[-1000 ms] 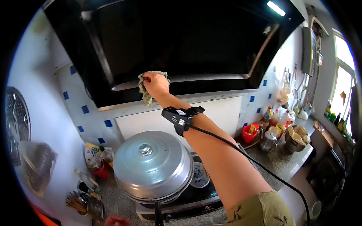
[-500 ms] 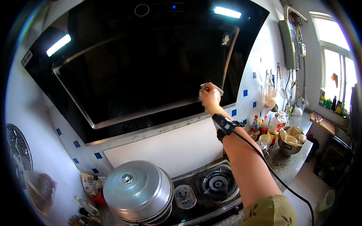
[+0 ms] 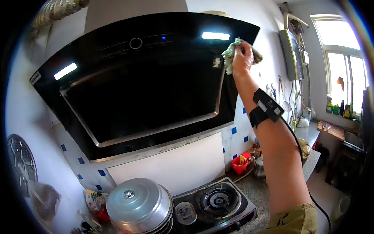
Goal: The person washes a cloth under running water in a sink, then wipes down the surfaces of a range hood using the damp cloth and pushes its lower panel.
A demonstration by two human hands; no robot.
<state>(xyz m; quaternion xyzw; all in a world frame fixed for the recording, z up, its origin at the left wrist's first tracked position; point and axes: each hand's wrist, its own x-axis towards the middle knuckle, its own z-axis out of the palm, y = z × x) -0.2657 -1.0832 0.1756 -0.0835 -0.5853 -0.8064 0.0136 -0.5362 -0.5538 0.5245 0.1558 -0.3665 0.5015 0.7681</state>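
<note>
My right hand (image 3: 242, 58) is raised to the upper right part of the black range hood (image 3: 156, 93), fingers closed around a greenish-grey cloth (image 3: 230, 55). The cloth bunches out on both sides of the fist and lies against or just in front of the hood's glass, close to the right lamp (image 3: 215, 36). A black device (image 3: 268, 105) with a cable is strapped to my right forearm. I do not see my left hand.
Below the hood stand a gas stove (image 3: 212, 206) and a large lidded metal pot (image 3: 138, 202). A red cup (image 3: 239, 165) and a metal kettle (image 3: 260, 167) are on the counter behind my arm. A water heater (image 3: 291, 54) hangs near the window.
My right hand has moved from the hood's lower right area up to its upper right side, still gripping the cloth. The head view has tilted up, showing the hood's top edge.
</note>
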